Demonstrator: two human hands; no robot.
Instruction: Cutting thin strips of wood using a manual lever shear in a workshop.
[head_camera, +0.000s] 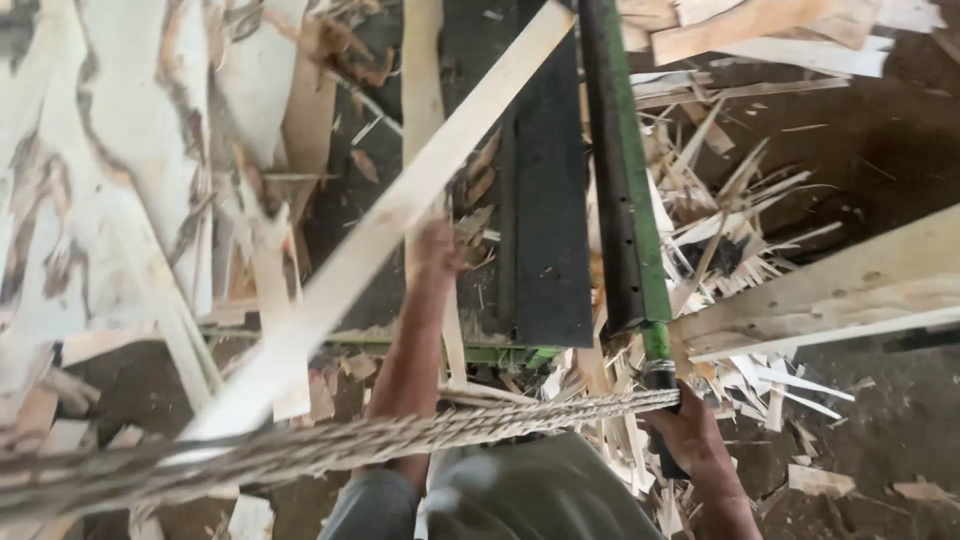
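My left hand (436, 245) reaches forward onto the dark machine bed (545, 230) and holds a long pale wood strip (380, 235) that runs diagonally from lower left to upper right. My right hand (690, 432) is closed around the black grip at the near end of a green lever bar (625, 190) that stretches away along the bed's right side. A twisted rope (330, 450) crosses in front of both arms.
Thin veneer sheets (110, 160) are piled at the left. Splintered wood scraps (720, 220) litter the dirt floor at the right. A thick plank (840, 290) lies at the right edge. More boards (760, 25) sit at the top right.
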